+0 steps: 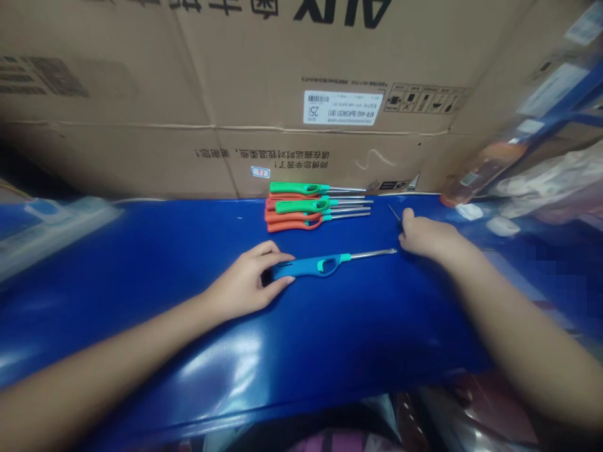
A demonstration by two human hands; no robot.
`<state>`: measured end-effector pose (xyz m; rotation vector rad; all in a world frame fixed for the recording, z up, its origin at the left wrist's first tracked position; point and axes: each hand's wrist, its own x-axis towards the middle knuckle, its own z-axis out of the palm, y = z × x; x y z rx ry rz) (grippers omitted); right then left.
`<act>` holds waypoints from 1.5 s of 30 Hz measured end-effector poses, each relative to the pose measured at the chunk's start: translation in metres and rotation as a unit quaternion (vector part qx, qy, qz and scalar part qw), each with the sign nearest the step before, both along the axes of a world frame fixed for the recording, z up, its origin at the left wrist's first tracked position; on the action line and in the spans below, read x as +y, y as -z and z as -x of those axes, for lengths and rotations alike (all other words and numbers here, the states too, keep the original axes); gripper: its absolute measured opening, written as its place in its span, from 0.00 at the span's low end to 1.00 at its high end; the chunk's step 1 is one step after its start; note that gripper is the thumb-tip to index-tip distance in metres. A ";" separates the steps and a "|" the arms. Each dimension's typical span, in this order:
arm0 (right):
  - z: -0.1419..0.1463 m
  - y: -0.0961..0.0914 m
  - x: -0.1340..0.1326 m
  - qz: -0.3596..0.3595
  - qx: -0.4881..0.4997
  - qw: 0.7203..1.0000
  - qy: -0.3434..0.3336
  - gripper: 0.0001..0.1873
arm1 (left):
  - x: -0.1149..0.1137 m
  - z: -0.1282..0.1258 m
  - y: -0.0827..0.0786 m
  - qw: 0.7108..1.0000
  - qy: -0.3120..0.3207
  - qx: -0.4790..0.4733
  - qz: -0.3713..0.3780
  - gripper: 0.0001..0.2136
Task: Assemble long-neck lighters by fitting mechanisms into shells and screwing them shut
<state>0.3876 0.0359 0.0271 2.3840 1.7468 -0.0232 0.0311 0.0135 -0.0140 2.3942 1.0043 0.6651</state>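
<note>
A blue long-nosed gas lighter (pixel 306 268) lies across the table, its metal nozzle pointing right. My left hand (pixel 249 276) grips the rear end of its handle between thumb and fingers. To the right, beyond the nozzle tip, my right hand (pixel 426 235) is closed on a thin tool with a metal shaft (pixel 394 212), which looks like a small screwdriver; the fingers hide most of its handle. Behind the blue lighter, several others are stacked together: green lighters (pixel 294 206) on top of orange-red lighters (pixel 287 221), all with nozzles to the right.
A large printed cardboard box (pixel 264 100) stands along the back of the blue table (pixel 330 339). At the right are a clear container with orange ends (pixel 485 166), white crumpled pieces (pixel 502 226) and plastic bags (pixel 560 176). A pale translucent tray (pixel 51 232) sits at the left.
</note>
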 end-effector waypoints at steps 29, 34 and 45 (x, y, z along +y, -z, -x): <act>0.205 0.023 0.032 -0.220 0.440 0.772 -0.403 0.09 | -0.002 0.002 0.013 0.994 0.077 -0.079 0.000 0.18; 0.200 0.027 0.035 -0.225 0.443 0.770 -0.401 0.12 | -0.001 0.003 0.015 0.993 0.084 -0.081 0.014 0.21; 0.191 0.016 0.028 -0.284 0.476 0.747 -0.368 0.07 | 0.000 0.003 0.013 0.992 0.101 -0.072 0.010 0.23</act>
